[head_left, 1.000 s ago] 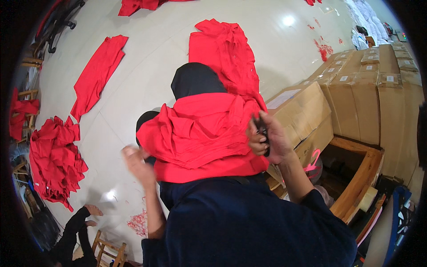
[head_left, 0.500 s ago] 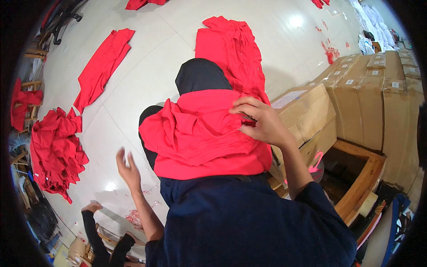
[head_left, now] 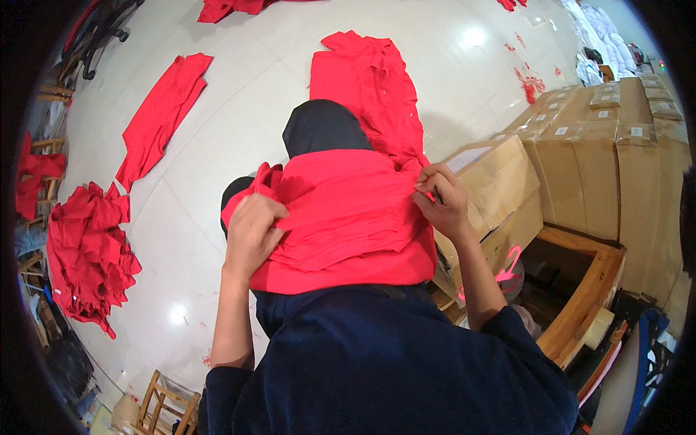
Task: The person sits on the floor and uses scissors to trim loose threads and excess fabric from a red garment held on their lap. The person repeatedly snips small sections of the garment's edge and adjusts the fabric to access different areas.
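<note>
A red garment (head_left: 341,210) lies bunched in loose folds across my lap, over my black-clad legs. At its left edge my left hand (head_left: 255,230) is closed, fingers pinching the cloth. My right hand (head_left: 441,197) is closed on the garment's right edge, thumb against the fingers. Between the two hands the cloth runs fairly straight, with long creases from side to side. Just beyond my knees, another red garment (head_left: 370,87) is spread on the floor.
A long red piece (head_left: 163,119) and a heaped red pile (head_left: 90,254) lie on the pale floor to the left. Cardboard boxes (head_left: 580,167) stand stacked on the right, near a wooden frame (head_left: 589,308) and a pink hanger (head_left: 510,265). A wooden stool (head_left: 168,406) is at lower left.
My left hand has come from the air at the left onto the garment's left edge. My right hand has moved slightly right and down. The cloth has been pulled straighter.
</note>
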The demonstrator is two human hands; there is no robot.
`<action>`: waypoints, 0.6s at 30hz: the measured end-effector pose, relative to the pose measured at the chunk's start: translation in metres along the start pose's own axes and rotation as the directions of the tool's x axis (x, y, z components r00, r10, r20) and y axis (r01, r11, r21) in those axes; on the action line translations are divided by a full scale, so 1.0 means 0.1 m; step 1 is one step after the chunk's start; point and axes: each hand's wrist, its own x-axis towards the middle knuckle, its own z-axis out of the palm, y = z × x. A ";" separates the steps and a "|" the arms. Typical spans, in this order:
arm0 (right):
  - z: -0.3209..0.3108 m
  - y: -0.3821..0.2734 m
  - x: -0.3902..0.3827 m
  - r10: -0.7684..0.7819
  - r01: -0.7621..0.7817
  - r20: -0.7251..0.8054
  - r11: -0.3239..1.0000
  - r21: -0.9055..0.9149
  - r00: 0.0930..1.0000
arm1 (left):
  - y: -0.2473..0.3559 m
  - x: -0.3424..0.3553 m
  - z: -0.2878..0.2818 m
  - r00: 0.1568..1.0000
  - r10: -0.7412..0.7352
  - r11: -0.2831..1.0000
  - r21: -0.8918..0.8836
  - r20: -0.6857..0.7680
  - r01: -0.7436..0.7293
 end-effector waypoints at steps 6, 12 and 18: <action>0.10 0.00 -0.29 -0.078 0.082 0.038 0.988 -0.130 0.996 | 0.08 -0.45 0.14 1.000 -0.027 1.000 -0.012 0.016 0.027; 0.18 0.04 -0.46 -0.025 0.024 -0.004 0.990 -0.140 1.000 | 0.01 -0.50 0.10 0.997 -0.063 0.996 0.053 -0.046 0.066; 0.20 -0.04 -0.44 0.008 -0.010 -0.013 0.991 -0.132 1.000 | 0.00 -0.59 0.14 0.993 -0.082 0.995 0.043 -0.088 0.086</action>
